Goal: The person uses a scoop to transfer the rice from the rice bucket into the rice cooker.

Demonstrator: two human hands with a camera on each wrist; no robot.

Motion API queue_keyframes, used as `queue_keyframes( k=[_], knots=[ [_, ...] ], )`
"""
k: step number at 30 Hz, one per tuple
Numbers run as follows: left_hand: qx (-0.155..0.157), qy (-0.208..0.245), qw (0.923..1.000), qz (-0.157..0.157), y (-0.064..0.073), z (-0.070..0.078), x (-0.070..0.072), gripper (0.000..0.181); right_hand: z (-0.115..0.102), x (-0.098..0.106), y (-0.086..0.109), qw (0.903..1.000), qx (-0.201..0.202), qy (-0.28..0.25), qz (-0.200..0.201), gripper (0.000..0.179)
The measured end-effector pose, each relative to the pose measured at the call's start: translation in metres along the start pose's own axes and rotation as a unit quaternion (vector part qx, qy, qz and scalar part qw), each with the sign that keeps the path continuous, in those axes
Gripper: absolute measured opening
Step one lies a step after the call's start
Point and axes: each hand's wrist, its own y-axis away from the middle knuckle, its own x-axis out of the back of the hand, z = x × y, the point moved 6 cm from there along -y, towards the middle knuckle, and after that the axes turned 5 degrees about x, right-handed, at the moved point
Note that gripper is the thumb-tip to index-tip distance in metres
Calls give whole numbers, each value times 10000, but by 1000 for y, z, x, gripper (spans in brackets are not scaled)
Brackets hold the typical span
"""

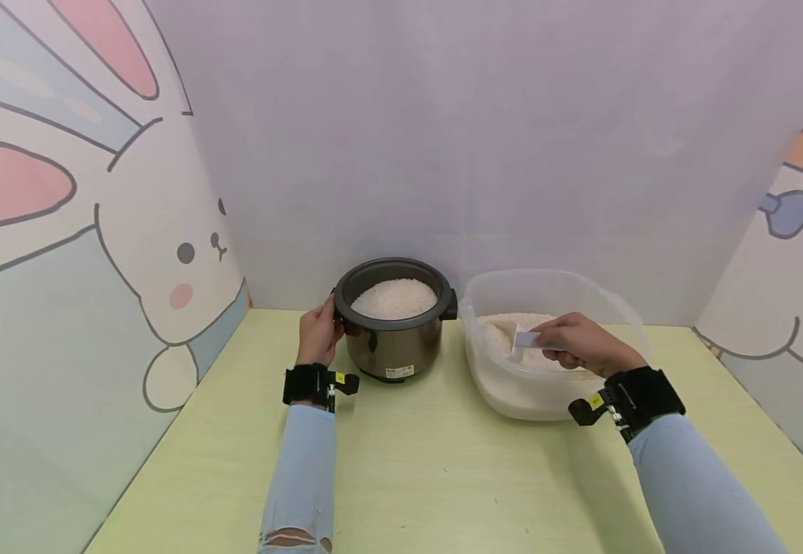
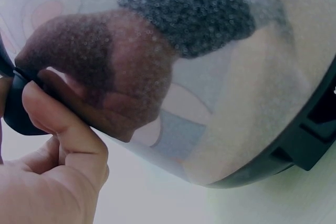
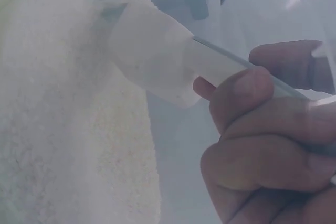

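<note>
A dark brown rice cooker (image 1: 390,350) with a black rim stands lidless on the table, white rice (image 1: 396,298) heaped inside. My left hand (image 1: 319,332) holds its left side handle; in the left wrist view the thumb presses on that black handle (image 2: 21,103), and the shiny wall mirrors the hand. To the right, a clear plastic tub (image 1: 512,396) holds more rice (image 3: 63,108). Over this tub my right hand (image 1: 584,344) grips a white scoop (image 3: 149,51) by its flat handle. The scoop's bowl meets the rice at the tub's left part.
The pale yellow-green table (image 1: 429,462) carries both vessels side by side, with a narrow gap between them. Close behind rises a pale lilac wall (image 1: 443,154). Side panels with cartoon rabbits (image 1: 165,269) flank the table.
</note>
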Motion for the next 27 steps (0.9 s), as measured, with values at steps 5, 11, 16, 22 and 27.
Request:
queue_keyframes(
  k=[5,11,16,22,27],
  knots=[
    [30,-24,10000,12,2,1,0,41,-2,1,1,9999,1,-125,68,48],
    [-21,-34,10000,15,2,2,0,41,0,3,1,9997,45,-138,216,47],
    [-15,-28,10000,11,1,1,1,42,0,3,1,9990,19,-278,348,48],
    [26,-40,10000,60,0,0,1,42,0,6,3,9979,50,-423,492,47],
    [52,-47,9999,75,-6,-5,4,41,0,7,3,9967,35,-533,612,46]
  ],
)
